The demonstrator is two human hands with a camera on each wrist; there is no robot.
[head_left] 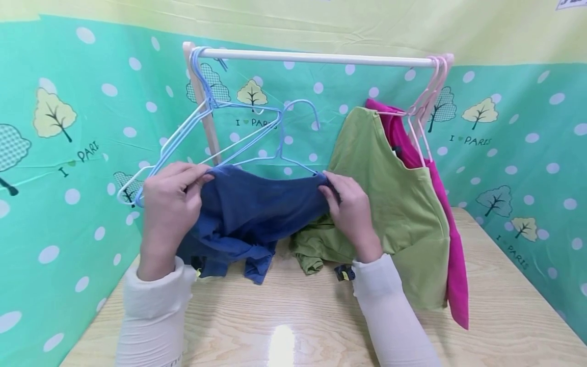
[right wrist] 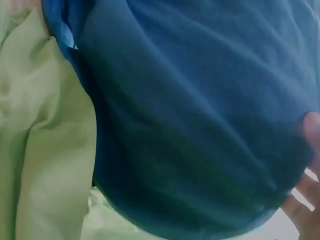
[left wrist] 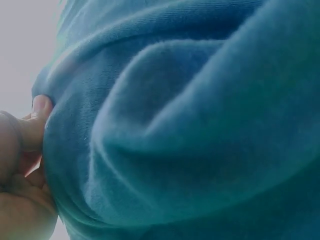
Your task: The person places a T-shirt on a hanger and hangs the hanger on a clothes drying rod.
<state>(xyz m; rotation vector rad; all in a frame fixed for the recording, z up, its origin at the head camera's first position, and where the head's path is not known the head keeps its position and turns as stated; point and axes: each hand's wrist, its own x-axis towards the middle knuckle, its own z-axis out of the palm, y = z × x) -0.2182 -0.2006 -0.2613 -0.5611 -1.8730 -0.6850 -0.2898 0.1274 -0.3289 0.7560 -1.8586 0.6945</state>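
Note:
A dark blue garment [head_left: 261, 204] is stretched between my two hands above the table, its lower part bunched. My left hand [head_left: 171, 204] pinches its upper left corner between thumb and fingers. At the upper right corner, my right hand [head_left: 350, 209] pinches the cloth. A blue wire hanger [head_left: 281, 148] rises from behind the garment's top edge, its hook off the rail and pointing right. In the left wrist view, the thumb [left wrist: 41, 107] presses on the folded blue cloth [left wrist: 150, 150]. The right wrist view shows blue cloth [right wrist: 200, 125] spread beside the right fingers.
A white rail [head_left: 316, 57] crosses the back, with several blue and white hangers [head_left: 183, 127] at its left end. Pink hangers [head_left: 424, 112] at the right carry a green garment [head_left: 390, 204] and a magenta one [head_left: 451, 244]. The wooden table [head_left: 284, 316] lies below.

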